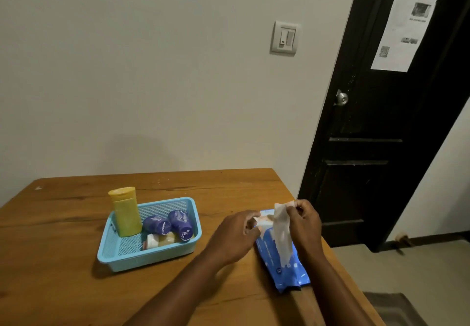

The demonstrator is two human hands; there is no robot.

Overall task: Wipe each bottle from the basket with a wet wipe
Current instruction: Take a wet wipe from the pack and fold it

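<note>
Right hand is pinching the top edge of one white wet wipe and holding it up over the blue wipe pack; the sheet is hanging lengthwise, lower end at the pack opening, not clearly free of it. Left hand is resting on the pack's near-left edge, fingers loosely curled at the flap, apparently steadying it; whether it is gripping anything I cannot tell. The light blue basket is sitting on the desk to the left of both hands, left hand nearer. Count in basket: one yellow bottle standing upright in the far-left corner, two purple bottles lying tilted with caps toward the camera, one small clear bottle lying on its side. Four bottles, all unwiped by my reading.
</note>
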